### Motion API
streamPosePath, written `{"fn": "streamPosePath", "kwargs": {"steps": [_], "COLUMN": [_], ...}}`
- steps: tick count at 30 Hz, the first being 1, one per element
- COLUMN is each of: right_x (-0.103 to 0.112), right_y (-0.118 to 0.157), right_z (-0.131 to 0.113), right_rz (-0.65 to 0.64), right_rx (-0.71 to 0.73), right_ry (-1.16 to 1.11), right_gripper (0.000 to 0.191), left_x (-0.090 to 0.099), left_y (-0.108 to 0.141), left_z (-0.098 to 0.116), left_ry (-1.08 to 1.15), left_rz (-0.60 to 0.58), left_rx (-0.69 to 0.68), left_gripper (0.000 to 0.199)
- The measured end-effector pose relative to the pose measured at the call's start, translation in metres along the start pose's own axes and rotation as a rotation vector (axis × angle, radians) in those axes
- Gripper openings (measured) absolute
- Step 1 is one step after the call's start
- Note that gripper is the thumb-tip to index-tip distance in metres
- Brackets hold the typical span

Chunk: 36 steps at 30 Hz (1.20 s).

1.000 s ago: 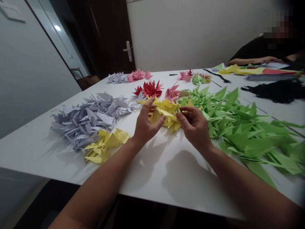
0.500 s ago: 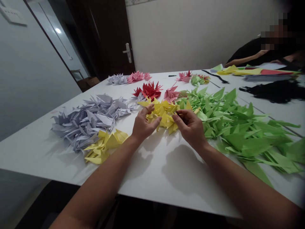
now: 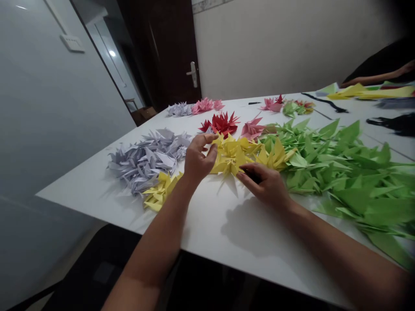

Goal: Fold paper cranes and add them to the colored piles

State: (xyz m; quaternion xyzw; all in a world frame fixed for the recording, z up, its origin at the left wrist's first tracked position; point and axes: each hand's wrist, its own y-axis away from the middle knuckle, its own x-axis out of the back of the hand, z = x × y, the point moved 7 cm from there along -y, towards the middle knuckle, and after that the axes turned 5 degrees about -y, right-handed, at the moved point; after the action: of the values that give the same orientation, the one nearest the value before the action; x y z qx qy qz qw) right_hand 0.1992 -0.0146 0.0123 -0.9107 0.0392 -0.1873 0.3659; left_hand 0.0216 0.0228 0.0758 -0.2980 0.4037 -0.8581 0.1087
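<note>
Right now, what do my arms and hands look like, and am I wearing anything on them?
Your left hand and right hand have no gloves. No sleeves, watch or bracelet show on your forearms. Any ring is too blurry to tell.

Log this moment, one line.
left hand: at yellow folded papers | right hand: at their near edge | around: green pile, grey pile, red cluster

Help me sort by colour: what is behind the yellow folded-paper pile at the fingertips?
Red folded-paper pieces and pink folded-paper ones show behind the yellow pile; anything lower is covered.
</note>
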Motion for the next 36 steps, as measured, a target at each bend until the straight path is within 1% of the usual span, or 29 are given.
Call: {"fn": "streamPosePath", "kwargs": {"steps": [2, 4, 6, 8, 10, 11, 13, 15, 19, 22, 25, 28, 29, 31, 33, 36], "right_x": [0.0, 0.001, 0.001, 0.001, 0.0, -0.001, -0.003, -0.004, -0.002, 0.0, 0.0, -0.002, -0.003, -0.004, -0.004, -0.004], "right_y": [0.0, 0.0, -0.001, -0.001, -0.002, -0.002, -0.002, -0.002, -0.002, -0.002, -0.003, -0.003, -0.003, -0.003, -0.003, -0.003], "right_z": [0.001, 0.002, 0.003, 0.003, 0.002, 0.002, 0.002, 0.002, 0.005, 0.005, 0.006, 0.007, 0.008, 0.009, 0.009, 0.009], "right_rz": [0.001, 0.01, 0.017, 0.014, 0.001, -0.008, -0.025, -0.036, -0.042, -0.042, -0.048, -0.06, -0.061, -0.063, -0.064, -0.075], "right_rx": [-0.002, -0.015, -0.027, -0.031, -0.03, -0.028, -0.028, -0.033, -0.064, -0.087, -0.103, -0.108, -0.107, -0.105, -0.11, -0.125], "right_ry": [0.014, 0.012, 0.002, -0.007, -0.005, -0.001, 0.006, 0.005, -0.006, -0.018, -0.015, -0.012, -0.014, -0.018, -0.019, -0.011], "right_gripper": [0.019, 0.02, 0.021, 0.022, 0.022, 0.023, 0.023, 0.024, 0.023, 0.024, 0.024, 0.025, 0.025, 0.025, 0.025, 0.026], "left_x": [0.02, 0.039, 0.059, 0.075, 0.082, 0.082, 0.083, 0.085, 0.094, 0.1, 0.1, 0.095, 0.093, 0.09, 0.091, 0.095], "left_y": [-0.002, 0.001, 0.01, 0.022, 0.034, 0.04, 0.048, 0.051, 0.049, 0.047, 0.049, 0.054, 0.055, 0.057, 0.055, 0.05], "left_z": [0.008, 0.011, 0.005, -0.008, -0.022, -0.028, -0.037, -0.04, -0.036, -0.033, -0.033, -0.035, -0.036, -0.039, -0.042, -0.046], "left_ry": [-0.134, -0.312, -0.519, -0.722, -0.824, -0.839, -0.824, -0.781, -0.712, -0.769, -0.835, -0.817, -0.799, -0.774, -0.759, -0.743], "left_rz": [-0.08, -0.223, -0.335, -0.429, -0.541, -0.596, -0.654, -0.66, -0.622, -0.618, -0.665, -0.73, -0.751, -0.772, -0.747, -0.647], "left_rx": [0.026, 0.071, 0.154, 0.235, 0.29, 0.311, 0.345, 0.371, 0.374, 0.345, 0.372, 0.424, 0.436, 0.458, 0.472, 0.476], "left_gripper": [0.026, 0.027, 0.03, 0.033, 0.033, 0.031, 0.029, 0.029, 0.038, 0.04, 0.032, 0.016, 0.013, 0.015, 0.015, 0.016]}}
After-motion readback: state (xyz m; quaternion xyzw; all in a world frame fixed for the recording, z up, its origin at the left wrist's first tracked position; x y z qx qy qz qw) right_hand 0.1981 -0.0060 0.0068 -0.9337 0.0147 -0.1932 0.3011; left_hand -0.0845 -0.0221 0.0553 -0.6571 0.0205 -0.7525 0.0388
